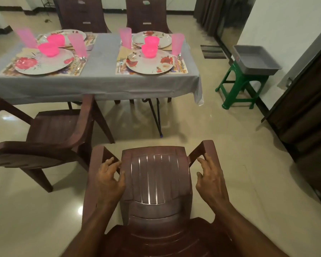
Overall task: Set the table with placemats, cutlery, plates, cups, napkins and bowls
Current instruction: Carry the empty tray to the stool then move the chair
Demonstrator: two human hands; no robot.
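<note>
Nearest the camera stands a dark brown slatted plastic armchair, its back cut off by the bottom edge. At its left armrest, the left hand has its fingers curled round the armrest's inner edge; at the right armrest, the right hand grips likewise, thumb toward the seat.

Well beyond both hands, the grey-clothed table carries four settings. On the left, a flowered round plate on a patterned placemat bears a pink plastic bowl, with tall pink cups blurred beside it. On the right, another flowered plate holds a pink bowl; a metal fork lies just to its left. Cutlery to its right is hard to make out.
</note>
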